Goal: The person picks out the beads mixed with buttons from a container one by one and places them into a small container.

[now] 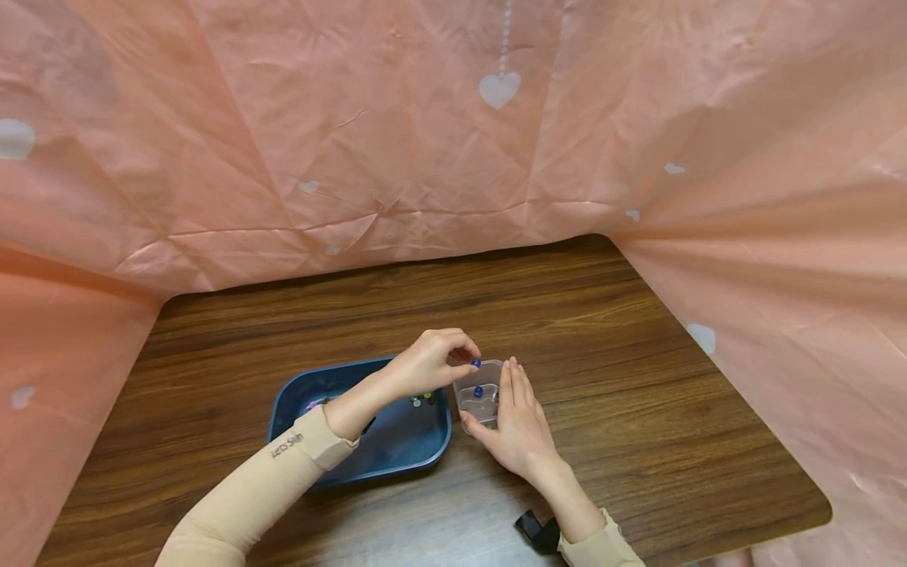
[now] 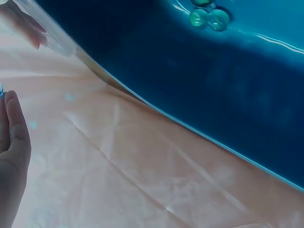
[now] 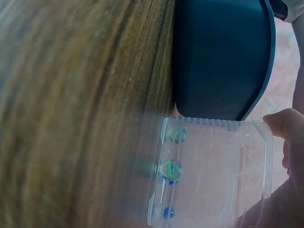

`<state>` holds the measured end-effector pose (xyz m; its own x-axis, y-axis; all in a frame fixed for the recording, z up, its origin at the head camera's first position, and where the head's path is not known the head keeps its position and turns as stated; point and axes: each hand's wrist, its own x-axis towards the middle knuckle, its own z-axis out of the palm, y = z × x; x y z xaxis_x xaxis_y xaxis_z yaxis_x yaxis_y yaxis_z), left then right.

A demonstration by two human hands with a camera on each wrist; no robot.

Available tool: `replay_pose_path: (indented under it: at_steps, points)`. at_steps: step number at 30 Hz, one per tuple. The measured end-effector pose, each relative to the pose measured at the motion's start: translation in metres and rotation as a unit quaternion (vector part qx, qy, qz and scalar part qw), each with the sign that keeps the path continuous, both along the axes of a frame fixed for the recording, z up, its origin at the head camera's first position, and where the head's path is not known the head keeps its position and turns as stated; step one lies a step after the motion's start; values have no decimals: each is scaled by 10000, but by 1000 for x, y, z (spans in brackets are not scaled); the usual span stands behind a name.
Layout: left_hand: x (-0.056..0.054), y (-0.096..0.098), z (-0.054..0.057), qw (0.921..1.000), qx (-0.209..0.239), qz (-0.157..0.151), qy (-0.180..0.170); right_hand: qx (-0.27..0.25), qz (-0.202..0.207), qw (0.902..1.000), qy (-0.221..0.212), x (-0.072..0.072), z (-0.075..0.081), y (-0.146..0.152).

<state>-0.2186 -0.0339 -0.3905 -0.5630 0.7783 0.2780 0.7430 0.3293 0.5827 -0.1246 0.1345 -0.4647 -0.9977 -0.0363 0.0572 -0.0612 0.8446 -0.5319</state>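
My left hand pinches a dark blue marble between thumb and fingertips, above the far left edge of a small clear plastic container. Inside the container another blue marble lies on the bottom. The right wrist view shows green-tinted marbles in there too, through the clear wall. My right hand rests against the container, its straight fingers along the right side and its thumb at the near left corner. In the left wrist view, my left fingers appear at the left edge, partly cut off.
Left of the container stands a blue basin, partly covered by my left forearm. Several green and clear marbles lie in it. A black object is beside my right wrist. The wooden table meets pink curtains at its far edge.
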Motion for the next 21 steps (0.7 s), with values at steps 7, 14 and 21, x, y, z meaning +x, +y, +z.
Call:
replay_pose_path:
  at_steps: [7,14,21]
  points:
    - [1,5,-1,10000,14,-73,4,3,16,10000,35,0,-1,0]
    - [1,6,-2,9999,94,-106,5,-5,8,10000,-1,0,0,0]
    - [2,2,1,9999,100,10,12,13,5,10000,32,-1,0,0]
